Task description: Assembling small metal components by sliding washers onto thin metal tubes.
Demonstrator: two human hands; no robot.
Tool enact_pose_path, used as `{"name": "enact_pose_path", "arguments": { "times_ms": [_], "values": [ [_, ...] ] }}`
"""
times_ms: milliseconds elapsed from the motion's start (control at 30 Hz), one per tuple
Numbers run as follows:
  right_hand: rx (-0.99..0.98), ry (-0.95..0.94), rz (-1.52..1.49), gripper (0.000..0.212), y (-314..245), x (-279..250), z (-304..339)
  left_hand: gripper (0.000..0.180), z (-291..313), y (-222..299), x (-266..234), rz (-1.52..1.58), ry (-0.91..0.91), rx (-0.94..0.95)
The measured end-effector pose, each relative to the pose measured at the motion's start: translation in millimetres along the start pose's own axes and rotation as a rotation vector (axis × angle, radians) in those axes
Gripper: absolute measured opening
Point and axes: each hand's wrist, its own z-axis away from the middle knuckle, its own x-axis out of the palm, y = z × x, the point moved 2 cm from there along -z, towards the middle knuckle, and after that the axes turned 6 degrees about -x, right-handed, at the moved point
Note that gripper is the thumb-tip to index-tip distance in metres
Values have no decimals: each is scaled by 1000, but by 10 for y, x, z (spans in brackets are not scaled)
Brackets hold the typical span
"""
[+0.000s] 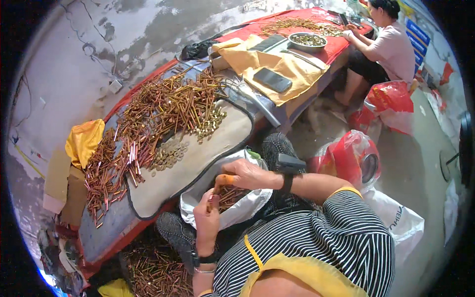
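My left hand (pixel 207 218) is closed on a thin copper-coloured bolt (pixel 211 200), held upright over a white plastic bag (pixel 198 198) in my lap. My right hand (pixel 245 174) pinches the top of that bolt with orange-tipped fingers; a black band sits on its wrist. The bag holds several more copper bolts (pixel 230 195). Just beyond the bag lies a grey mat (pixel 198 158) on the low table, carrying a big heap of long copper bolts (pixel 158 111), a cluster of small nuts (pixel 210 123) and a patch of flat washers (pixel 169 153).
A phone (pixel 272 79) lies on tan cloth (pixel 277 67) further along the red table (pixel 326 47). A metal bowl (pixel 307 40) stands near a seated person (pixel 391 49) at the far end. Red bags (pixel 349 158) and a white sack (pixel 401 222) sit right. Bolts litter the floor (pixel 158 272).
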Motion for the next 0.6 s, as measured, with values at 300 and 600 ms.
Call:
{"name": "enact_pose_path", "arguments": {
  "times_ms": [300, 600],
  "values": [
    [151, -41, -112, 28, 84, -65, 69, 24, -53, -158, 20, 347, -146, -275],
    [14, 39, 93, 22, 217, -66, 51, 23, -96, -36, 91, 268, -202, -313]
  ]
}}
